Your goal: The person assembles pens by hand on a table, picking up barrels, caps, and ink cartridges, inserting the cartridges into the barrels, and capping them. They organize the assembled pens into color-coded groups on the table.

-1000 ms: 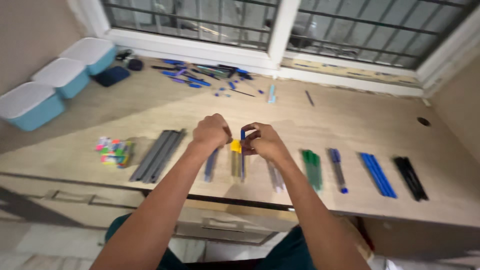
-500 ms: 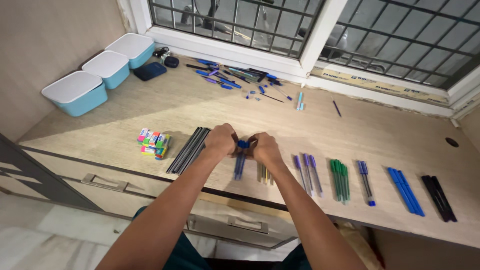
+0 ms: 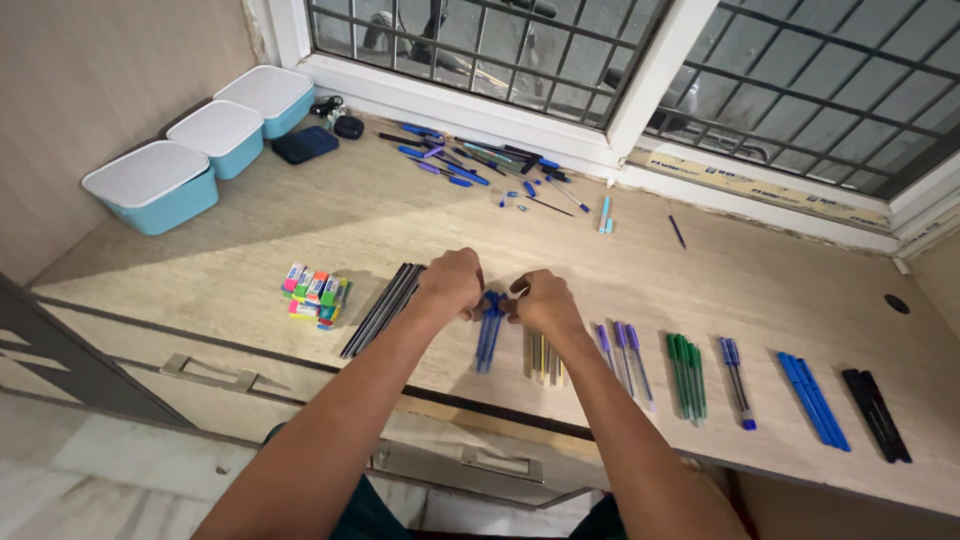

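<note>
Matt wood-grain desk [image 3: 400, 215], plastic pens [image 3: 487, 340]

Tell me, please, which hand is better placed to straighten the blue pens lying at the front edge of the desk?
Probably the left hand: its fingers rest right at the top of the blue pens. The right hand sits nearer the yellowish pens.

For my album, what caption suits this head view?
Both hands, left hand and right hand, meet over blue pens on a wooden desk.
</note>
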